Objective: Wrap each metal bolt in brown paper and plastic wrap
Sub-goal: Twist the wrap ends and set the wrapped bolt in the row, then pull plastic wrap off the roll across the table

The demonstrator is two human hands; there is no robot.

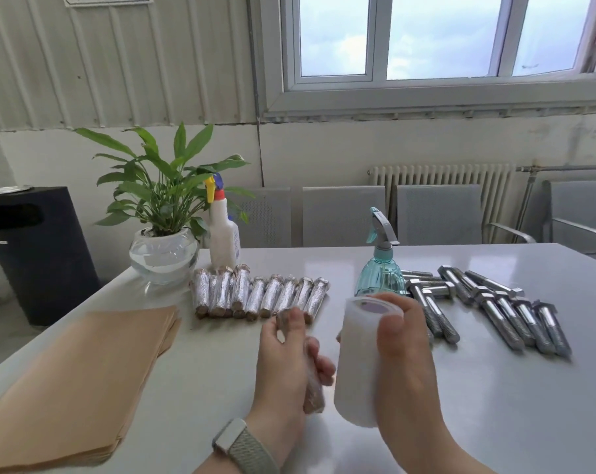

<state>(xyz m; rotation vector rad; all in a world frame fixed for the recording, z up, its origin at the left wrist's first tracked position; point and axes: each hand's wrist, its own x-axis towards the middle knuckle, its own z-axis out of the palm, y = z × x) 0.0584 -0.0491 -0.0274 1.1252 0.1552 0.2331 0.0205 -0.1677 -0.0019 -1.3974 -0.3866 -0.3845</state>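
My left hand (282,364) grips a bolt wrapped in brown paper (313,391), held lengthwise above the table's near middle. Right beside it, my right hand (406,364) holds a white roll of plastic wrap (358,364) upright, thumb on its front. Several bare metal bolts (488,306) lie in a loose heap on the right of the white table (494,405). A row of several wrapped bolts (259,295) lies behind my hands. A stack of brown paper sheets (81,381) sits at the left.
A teal spray bottle (380,268) stands just behind the roll. A white spray bottle (223,230) and a potted plant in a glass bowl (163,234) stand at the back left. Grey chairs (436,213) and a black bin (33,248) stand beyond the table.
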